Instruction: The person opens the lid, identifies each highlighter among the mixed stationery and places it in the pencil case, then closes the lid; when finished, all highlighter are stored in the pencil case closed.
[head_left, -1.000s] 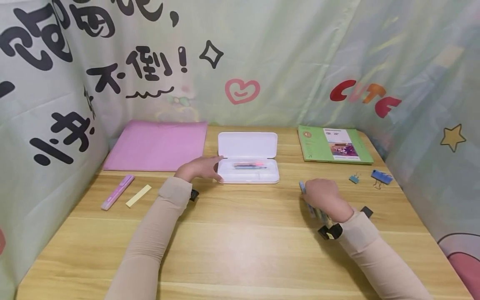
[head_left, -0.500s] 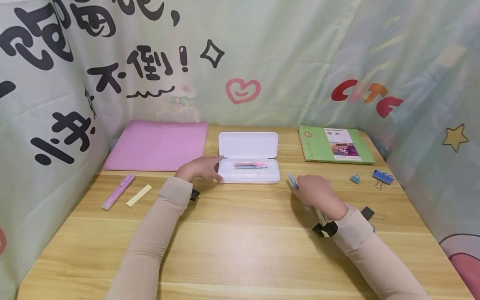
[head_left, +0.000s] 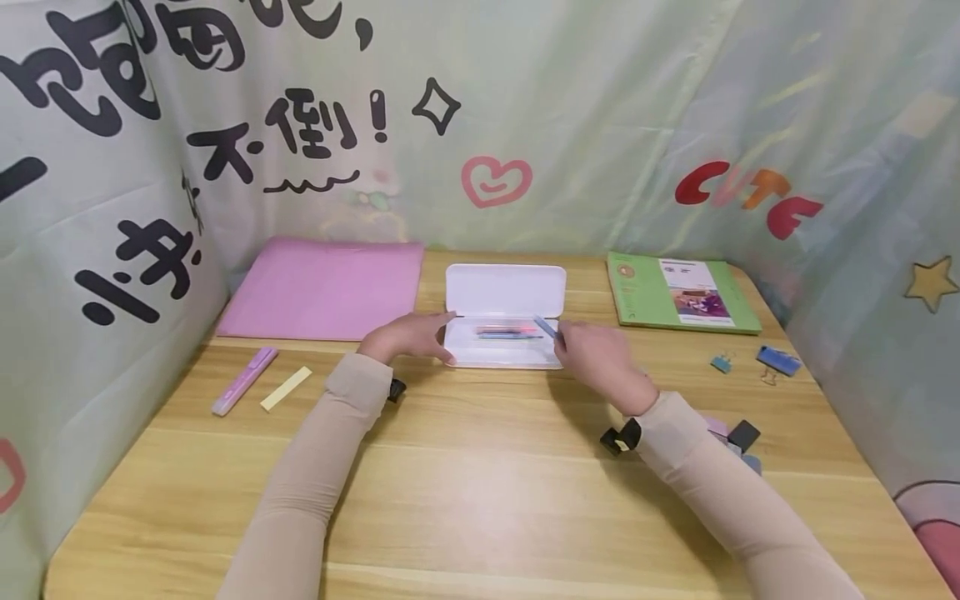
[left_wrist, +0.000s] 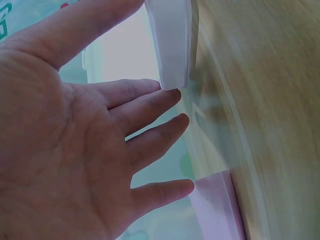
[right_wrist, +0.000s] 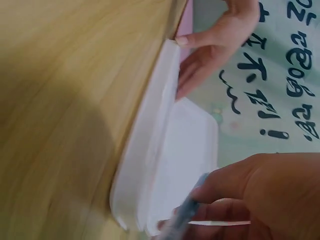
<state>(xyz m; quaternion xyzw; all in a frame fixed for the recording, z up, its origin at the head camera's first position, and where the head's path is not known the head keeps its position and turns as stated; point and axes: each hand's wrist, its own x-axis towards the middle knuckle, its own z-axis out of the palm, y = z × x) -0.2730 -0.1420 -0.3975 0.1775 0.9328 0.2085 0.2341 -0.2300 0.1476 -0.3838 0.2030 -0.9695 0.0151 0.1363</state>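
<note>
Apparently, the left hand (head_left: 408, 337), grip spread, is steadying the white case (head_left: 506, 290) at its left, while the right hand (head_left: 600, 362), grip closed, is pinching a blue pen (head_left: 546, 327) over its right end.

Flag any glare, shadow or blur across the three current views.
Head: a soft glare patch sits on the wooden tabletop, and the right sleeve casts a shadow there; left wrist: the open pencil-case lid is washed nearly plain white; right wrist: the blue pen in the right hand looks blurred.
</note>
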